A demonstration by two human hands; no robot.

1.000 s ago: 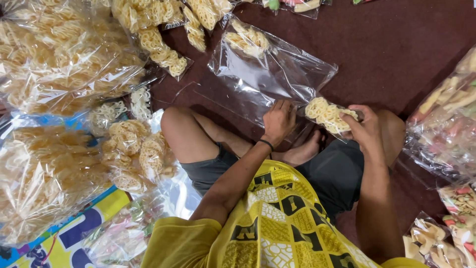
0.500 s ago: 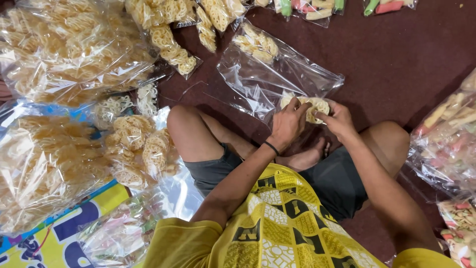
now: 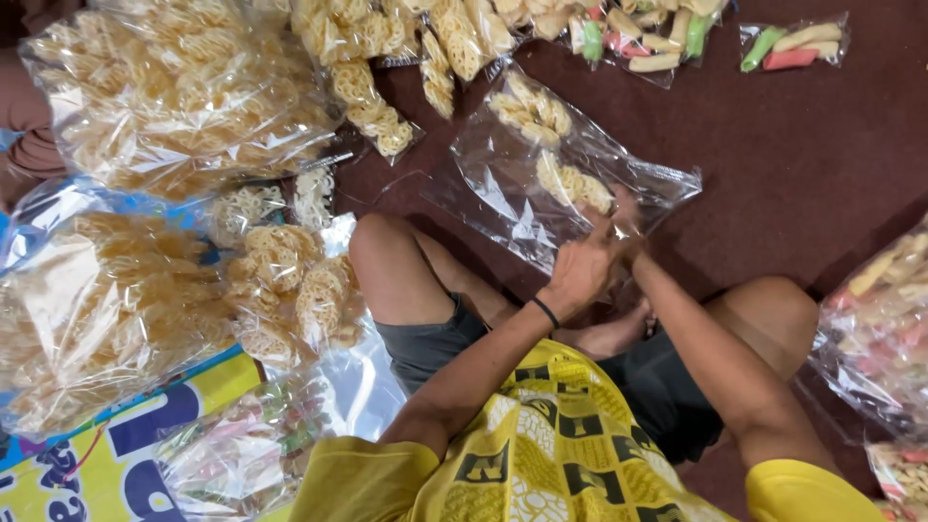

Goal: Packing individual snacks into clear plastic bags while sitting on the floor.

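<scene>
I sit cross-legged on a dark red floor. A clear plastic bag (image 3: 503, 198) lies open in front of my knees, with round yellow lattice crackers (image 3: 575, 184) inside it. My left hand (image 3: 580, 271) grips the near edge of the bag's mouth. Just to its right, my right hand (image 3: 626, 217) reaches into the mouth, fingers closed around the crackers there; the fingertips are partly hidden by the plastic.
Big clear bags of yellow crackers (image 3: 164, 92) fill the left side, with a loose pile (image 3: 290, 285) by my left knee. Small packs of coloured stick snacks (image 3: 793, 43) lie at the far right, more bags (image 3: 884, 319) at the right edge.
My right hand carried a stack of crackers from above my right knee leftward and forward into the bag's mouth. My left hand moved forward onto the bag's edge.
</scene>
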